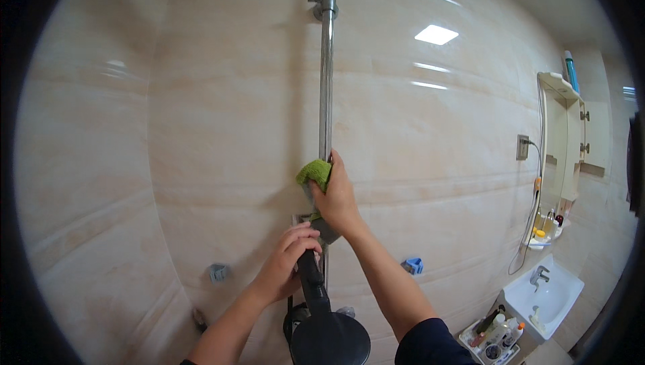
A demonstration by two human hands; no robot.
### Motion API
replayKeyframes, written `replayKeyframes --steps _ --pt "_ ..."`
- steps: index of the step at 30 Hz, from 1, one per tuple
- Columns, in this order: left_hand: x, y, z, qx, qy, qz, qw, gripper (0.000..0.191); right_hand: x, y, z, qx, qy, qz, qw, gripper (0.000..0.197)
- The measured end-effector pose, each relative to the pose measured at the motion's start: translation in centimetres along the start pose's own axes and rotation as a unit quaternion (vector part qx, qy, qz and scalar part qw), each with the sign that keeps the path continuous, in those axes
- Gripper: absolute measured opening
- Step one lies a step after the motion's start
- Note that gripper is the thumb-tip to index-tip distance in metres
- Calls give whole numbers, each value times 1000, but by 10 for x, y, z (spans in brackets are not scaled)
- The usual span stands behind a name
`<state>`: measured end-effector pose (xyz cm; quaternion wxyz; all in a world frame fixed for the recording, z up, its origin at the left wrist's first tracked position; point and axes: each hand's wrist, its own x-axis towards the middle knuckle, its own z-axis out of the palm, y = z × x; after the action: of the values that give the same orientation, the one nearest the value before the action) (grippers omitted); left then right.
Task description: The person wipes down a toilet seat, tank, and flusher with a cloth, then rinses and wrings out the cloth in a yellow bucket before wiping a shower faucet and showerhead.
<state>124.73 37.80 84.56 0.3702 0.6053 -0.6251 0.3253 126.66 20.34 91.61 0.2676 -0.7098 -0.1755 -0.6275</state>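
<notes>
A vertical chrome shower riser pipe runs up the tiled wall, with a bracket near its top. My right hand grips a green cloth against the pipe's left side. Lower and to the left, my left hand has its fingers around the upper end of the handle of a black hand shower, just below the holder. The round head of the hand shower points down towards me. My hands partly hide the holder and the pipe behind it.
Blue wall clips and grey ones flank the pipe. To the right are a white washbasin, a tray of bottles, a mirror cabinet and a wall socket with a hanging cable.
</notes>
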Motion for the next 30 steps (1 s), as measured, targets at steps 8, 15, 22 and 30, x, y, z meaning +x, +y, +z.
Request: replayKeyframes --steps 8,15,22,30 --pt "-15 9 6 -5 30 -35 999 69 -35 -10 -45 270 -14 133 954 78" --pt "-64 0 48 -20 162 -92 982 75 -65 -23 -78 550 -42 163 818 78" --pt "-94 34 84 -331 139 -348 866 36 -108 -16 -90 662 -16 218 717 81" --pt "-88 41 114 -502 105 -333 791 62 -172 -34 -83 315 -133 198 919 62"
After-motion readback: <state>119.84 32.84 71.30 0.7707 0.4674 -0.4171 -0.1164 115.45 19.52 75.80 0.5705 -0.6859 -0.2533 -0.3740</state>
